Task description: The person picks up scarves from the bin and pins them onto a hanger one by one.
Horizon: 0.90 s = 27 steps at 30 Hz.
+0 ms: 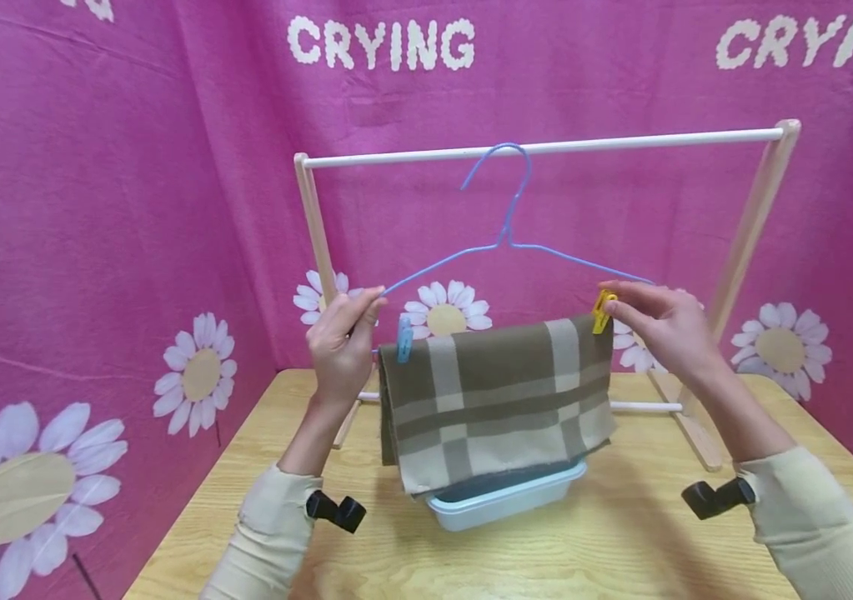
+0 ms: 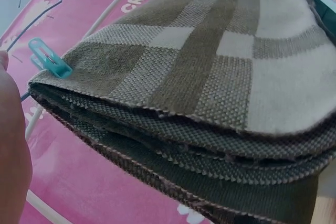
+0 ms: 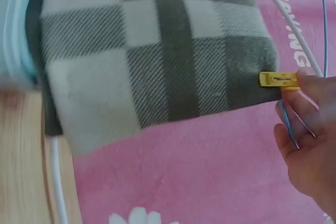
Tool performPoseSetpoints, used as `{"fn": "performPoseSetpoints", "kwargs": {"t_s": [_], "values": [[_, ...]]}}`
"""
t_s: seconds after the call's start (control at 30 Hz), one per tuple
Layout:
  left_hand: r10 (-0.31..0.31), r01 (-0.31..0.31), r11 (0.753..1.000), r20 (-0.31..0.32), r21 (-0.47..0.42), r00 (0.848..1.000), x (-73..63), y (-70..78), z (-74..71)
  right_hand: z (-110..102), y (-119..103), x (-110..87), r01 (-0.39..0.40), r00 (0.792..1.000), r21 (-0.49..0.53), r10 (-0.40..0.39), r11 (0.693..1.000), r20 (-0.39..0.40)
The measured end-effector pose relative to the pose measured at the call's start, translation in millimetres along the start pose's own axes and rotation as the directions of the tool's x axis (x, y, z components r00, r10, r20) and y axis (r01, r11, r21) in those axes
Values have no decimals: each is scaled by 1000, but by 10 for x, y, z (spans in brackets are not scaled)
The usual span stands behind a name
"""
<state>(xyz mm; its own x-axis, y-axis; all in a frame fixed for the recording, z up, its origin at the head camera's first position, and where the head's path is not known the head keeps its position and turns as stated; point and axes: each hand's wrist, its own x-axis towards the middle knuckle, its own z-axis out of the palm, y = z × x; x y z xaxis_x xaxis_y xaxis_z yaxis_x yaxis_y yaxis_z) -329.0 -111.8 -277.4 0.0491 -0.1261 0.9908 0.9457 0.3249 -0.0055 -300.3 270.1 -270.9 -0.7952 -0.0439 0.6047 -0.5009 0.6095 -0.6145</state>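
Observation:
A blue wire hanger [image 1: 444,260] is held up in front of me, its hook overlapping the rack's rail in the head view. Folded over its lower bar hangs a brown and beige checked scarf [image 1: 504,400], several layers thick in the left wrist view. My left hand [image 1: 343,346] grips the hanger's left corner. Beside it, a light blue clothespin [image 1: 404,339] is clipped on the scarf's upper left edge. At the upper right corner, my right hand [image 1: 662,325] pinches a yellow clothespin [image 3: 278,80], whose jaws are on the scarf. The hanger's right corner runs behind these fingers.
A wooden rack [image 1: 741,225] with a white top rail [image 1: 644,143] stands behind the hanger on the wooden table [image 1: 366,558]. Under the scarf sits a light blue tub [image 1: 512,504], partly hidden by it. A pink flowered cloth [image 1: 133,167] hangs around the back and sides.

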Motion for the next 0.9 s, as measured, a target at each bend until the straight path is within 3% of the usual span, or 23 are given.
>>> {"fn": "performPoseSetpoints", "kwargs": {"t_s": [0.1, 0.17, 0.3, 0.37, 0.47, 0.57, 0.67, 0.9], "values": [[-8, 8, 1000, 18, 13, 1000, -2, -37, -2, 18, 22, -31, 70, 996, -24, -71, 997, -48], [-15, 14, 1000, 23, 25, 1000, -12, -67, -7, 34, 35, -58, 148, 982, -22, -150, 989, -118], [-30, 29, 999, 27, 24, 999, -51, -116, -22, 16, 71, -98, 299, 909, -41, -298, 953, -292], [-35, 34, 999, 29, 13, 999, -65, -132, -35, -19, 86, -108, 315, 891, -79, -324, 946, -317], [-41, 41, 999, 32, -4, 999, -72, -149, -56, -66, 132, -108, 314, 906, -156, -344, 937, -245], [-47, 48, 999, 39, -17, 998, -68, -152, -69, -89, 190, -115, 358, 911, -246, -395, 901, -120], [-52, 53, 998, 52, -24, 997, -73, -152, -76, -93, 242, -131, 443, 880, -306, -474, 843, -31], [-56, 59, 998, 82, -36, 995, -107, -171, -95, -89, 339, -156, 620, 770, -302, -635, 724, 58]]}}
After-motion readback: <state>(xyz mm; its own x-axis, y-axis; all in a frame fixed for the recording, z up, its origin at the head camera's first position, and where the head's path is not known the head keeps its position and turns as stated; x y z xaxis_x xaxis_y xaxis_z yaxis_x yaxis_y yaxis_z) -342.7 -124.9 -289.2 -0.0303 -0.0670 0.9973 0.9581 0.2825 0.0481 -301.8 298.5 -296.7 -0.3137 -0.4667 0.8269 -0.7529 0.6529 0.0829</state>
